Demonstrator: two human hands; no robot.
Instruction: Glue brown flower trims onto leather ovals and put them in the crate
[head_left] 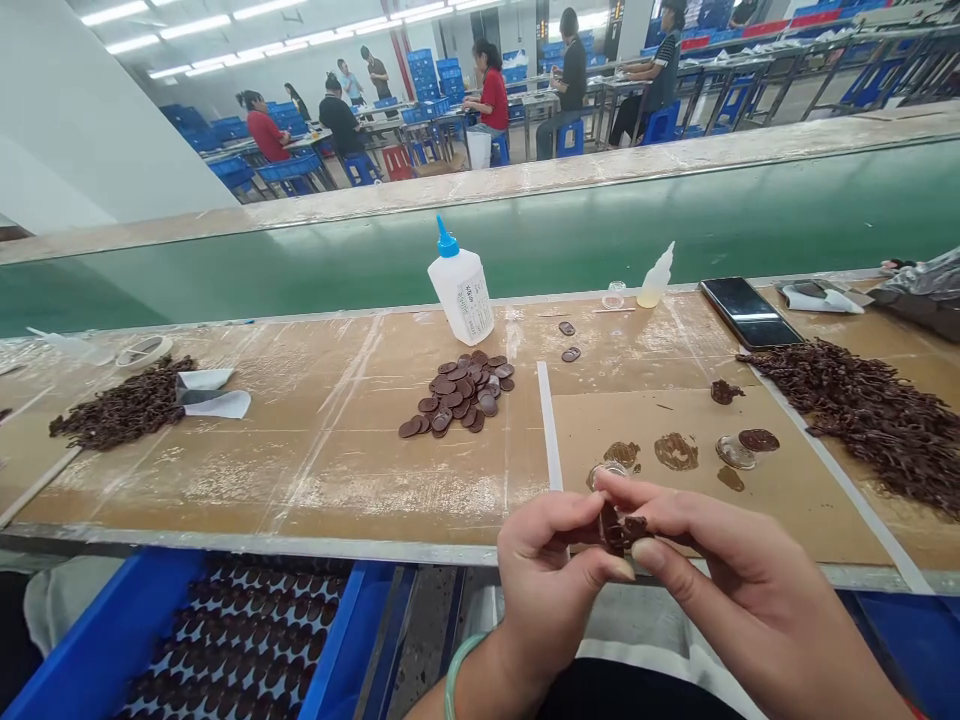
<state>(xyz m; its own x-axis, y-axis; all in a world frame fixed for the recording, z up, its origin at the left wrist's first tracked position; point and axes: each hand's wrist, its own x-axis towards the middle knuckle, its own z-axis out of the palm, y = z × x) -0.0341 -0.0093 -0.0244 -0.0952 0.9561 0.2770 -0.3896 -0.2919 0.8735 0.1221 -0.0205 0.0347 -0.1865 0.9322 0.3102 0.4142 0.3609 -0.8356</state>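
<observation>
My left hand (pixel 547 575) and my right hand (pixel 720 570) meet over the bench's front edge, both pinched on a small dark brown piece (pixel 619 528) held between the fingertips. A green bangle sits on my left wrist. Just beyond my fingers lies a small clear cap (pixel 604 470) beside brown glue smears (pixel 675 451) on a cardboard sheet (pixel 787 500). A pile of brown discs (pixel 461 392) lies in the middle of the bench, below a white glue bottle with a blue nozzle (pixel 460 285).
A heap of dark brown parts (pixel 870 415) covers the right side, another heap (pixel 124 405) the left. A phone (pixel 748 311) and small squeeze bottle (pixel 655 279) stand at the back. A blue bin of finished pieces (pixel 240 640) sits below left. People work at distant tables.
</observation>
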